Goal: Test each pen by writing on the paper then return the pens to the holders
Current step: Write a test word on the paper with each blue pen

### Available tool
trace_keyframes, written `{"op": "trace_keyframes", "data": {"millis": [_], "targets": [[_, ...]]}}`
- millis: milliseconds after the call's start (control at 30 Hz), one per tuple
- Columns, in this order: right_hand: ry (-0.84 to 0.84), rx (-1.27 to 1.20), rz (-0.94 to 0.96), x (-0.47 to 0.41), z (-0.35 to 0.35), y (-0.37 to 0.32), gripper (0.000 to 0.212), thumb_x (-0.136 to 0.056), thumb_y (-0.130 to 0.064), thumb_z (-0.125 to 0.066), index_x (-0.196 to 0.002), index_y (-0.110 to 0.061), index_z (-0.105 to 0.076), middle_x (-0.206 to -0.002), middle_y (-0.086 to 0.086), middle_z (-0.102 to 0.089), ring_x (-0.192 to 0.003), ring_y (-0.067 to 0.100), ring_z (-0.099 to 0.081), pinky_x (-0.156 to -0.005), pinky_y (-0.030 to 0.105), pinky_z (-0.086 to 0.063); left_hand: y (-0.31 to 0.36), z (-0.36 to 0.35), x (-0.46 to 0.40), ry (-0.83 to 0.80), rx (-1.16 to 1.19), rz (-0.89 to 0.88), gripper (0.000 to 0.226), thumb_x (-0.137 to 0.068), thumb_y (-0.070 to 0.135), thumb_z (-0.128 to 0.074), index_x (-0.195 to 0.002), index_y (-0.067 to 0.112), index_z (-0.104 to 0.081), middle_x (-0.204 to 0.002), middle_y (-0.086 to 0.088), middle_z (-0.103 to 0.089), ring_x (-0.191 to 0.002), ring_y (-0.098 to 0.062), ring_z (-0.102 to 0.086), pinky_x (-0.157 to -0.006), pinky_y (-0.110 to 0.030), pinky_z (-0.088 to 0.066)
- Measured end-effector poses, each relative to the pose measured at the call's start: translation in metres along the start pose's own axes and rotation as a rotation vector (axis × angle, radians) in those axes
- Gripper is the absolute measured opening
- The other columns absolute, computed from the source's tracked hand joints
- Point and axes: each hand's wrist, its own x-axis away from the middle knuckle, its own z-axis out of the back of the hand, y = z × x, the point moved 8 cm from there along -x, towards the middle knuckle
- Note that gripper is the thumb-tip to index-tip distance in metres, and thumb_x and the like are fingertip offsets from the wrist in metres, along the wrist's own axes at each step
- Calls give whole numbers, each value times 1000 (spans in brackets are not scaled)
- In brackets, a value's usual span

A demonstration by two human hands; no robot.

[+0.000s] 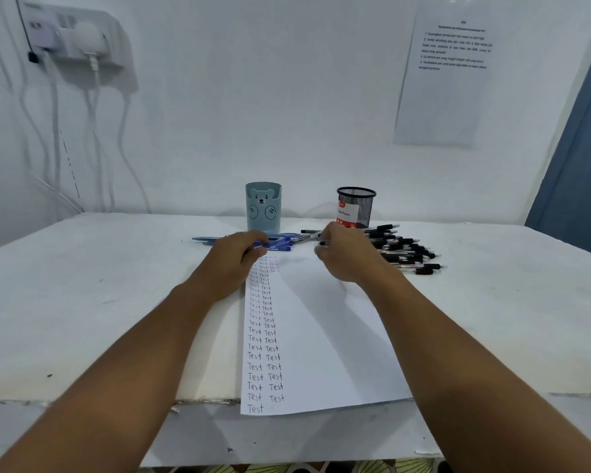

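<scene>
Progress: the paper (321, 336) carries two long columns of the handwritten word "Test", so I judge most of the testing done; both holders look empty of loose pens, so the returning is all left to do.
Left hand (234, 264): fingers curled down over the blue pens (277, 241) at the far end of the paper; it seems to be gathering or gripping them, but how many it holds I cannot tell.
Blue pens: slim translucent plastic barrels with darker blue grips, lying flat in a loose row just in front of the bear holder.
Bear holder (263, 206): smooth pale-blue cylinder, matte, with a bear face drawn on its front and a notched rim; upright at the far edge of the table (99, 285).
Paper: thin white sheet, its near edge hanging over the table front.
Right hand (345, 257): curled, pinching a dark-tipped pen (323, 243) near the far right of the paper.
Mesh holder (356, 207): black wire-mesh cup with a red-and-white card inside, upright, far right of centre.
Black pens (406, 254): clear barrels with black rubber grips, heaped on the table right of that hand.
</scene>
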Motion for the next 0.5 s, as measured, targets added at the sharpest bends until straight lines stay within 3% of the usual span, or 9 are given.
{"op": "trace_keyframes", "data": {"millis": [100,267,400,500], "targets": [[12,-321,6,-10,-14,-9,26,-99,-31,-55,-120,-15,-57,-115,9,-66,-98,23,-61,-67,28,-41,-2,-3,-1,-24,58,50,17,-96,10,-54,-110,9,-64,-92,-8,-65,-85,-21,-57,-71,-19,-40],[80,-561,74,-10,-27,-17,16,-97,-22,-60,-109,-14,-65,-95,4,-69,-83,18,-63,-67,28,-45,1,-3,-5,-34,20,29,16,-95,5,-54,-105,5,-67,-91,-4,-65,-89,-22,-60,-72,-17,-41],[120,-732,51,-10,-27,-10,6,-95,-10,-62,-99,-13,-65,-85,4,-69,-71,14,-61,-62,28,-45,2,-2,-6,-4,16,10,16,-93,13,-62,-105,7,-69,-95,-4,-68,-89,-19,-60,-82,-30,-45],[135,-855,-3,-9,-30,0,12,-94,-3,-61,-92,-15,-63,-81,4,-68,-69,15,-60,-58,29,-46,-6,1,-6,18,-10,21,11,-92,11,-62,-99,7,-69,-93,-6,-70,-86,-21,-61,-83,-34,-48]]}}
